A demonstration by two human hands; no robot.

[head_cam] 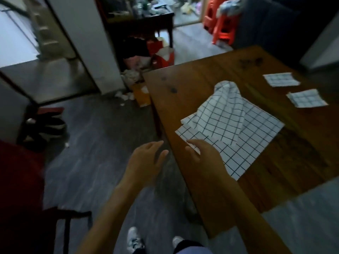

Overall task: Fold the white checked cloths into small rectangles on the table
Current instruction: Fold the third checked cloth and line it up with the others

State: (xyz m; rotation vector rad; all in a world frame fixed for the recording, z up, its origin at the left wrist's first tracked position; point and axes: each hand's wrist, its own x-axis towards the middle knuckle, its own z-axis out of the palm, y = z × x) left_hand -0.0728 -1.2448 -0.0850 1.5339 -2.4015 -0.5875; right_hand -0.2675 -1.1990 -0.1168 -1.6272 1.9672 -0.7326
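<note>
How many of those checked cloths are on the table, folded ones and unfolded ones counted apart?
Folded into small rectangles: 2, the far folded cloth and the near folded cloth.
Not yet folded: 2, the flat cloth and the rumpled cloth lying on top of it.
Total: 4 cloths on the wooden table.

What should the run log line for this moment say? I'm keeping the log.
left hand open, off table | right hand open over unfolded white checked cloth | two folded white checked rectangles on brown wooden table
</note>
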